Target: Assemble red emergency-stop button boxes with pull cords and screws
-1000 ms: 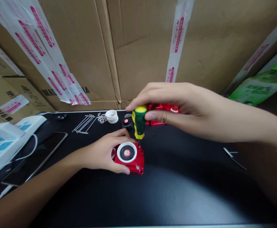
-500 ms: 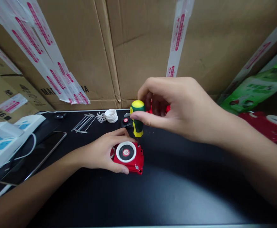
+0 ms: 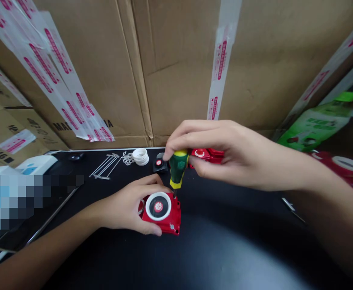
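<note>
My left hand grips a small red plastic housing by its left side, thumb in front and fingers behind. On its top sits a white ring around a dark disc with a red and white emblem. A screwdriver with a green and yellow handle stands nearly upright in my right hand, its handle between thumb and fingers. The shaft points down at the housing's far right corner; whether a screw is under the tip cannot be made out.
Behind the housing lie white rings, thin metal rods, a small black part and other red parts. A cardboard box walls off the back. At right are a green bottle and another red unit.
My right fingers have shifted around the screwdriver handle, now reaching over its top. The handle has turned and leans slightly right. The view has tilted up a little.
</note>
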Demonstrator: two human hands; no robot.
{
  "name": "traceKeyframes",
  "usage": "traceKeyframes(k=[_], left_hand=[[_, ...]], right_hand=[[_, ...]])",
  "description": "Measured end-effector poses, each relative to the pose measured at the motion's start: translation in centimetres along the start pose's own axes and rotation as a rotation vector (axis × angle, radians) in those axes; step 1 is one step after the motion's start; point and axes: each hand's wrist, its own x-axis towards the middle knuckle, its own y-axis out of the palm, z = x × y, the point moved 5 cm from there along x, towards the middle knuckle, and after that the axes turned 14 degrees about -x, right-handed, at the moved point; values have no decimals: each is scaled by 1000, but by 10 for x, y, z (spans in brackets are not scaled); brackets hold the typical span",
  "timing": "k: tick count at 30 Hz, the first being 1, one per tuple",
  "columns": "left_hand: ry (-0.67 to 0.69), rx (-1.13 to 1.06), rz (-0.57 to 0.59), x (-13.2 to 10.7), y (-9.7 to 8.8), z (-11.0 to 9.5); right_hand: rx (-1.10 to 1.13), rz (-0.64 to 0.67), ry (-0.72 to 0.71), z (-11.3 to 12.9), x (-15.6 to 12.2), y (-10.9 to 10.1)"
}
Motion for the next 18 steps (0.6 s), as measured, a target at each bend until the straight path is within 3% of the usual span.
traceKeyframes(k=[6,10,15,18], left_hand=[[0,25,-8,1,-1,-3],[4,38,-10,0,-1,-2],[-19,50,-18,-2,-1,2],[-43,24,-5,-1,0,2]], right_hand=[[139,32,15,0,0,5],[22,45,82,5,-2,5],[-263,-74,256,1,-1,9],[-290,-90,279,-2,2,14]])
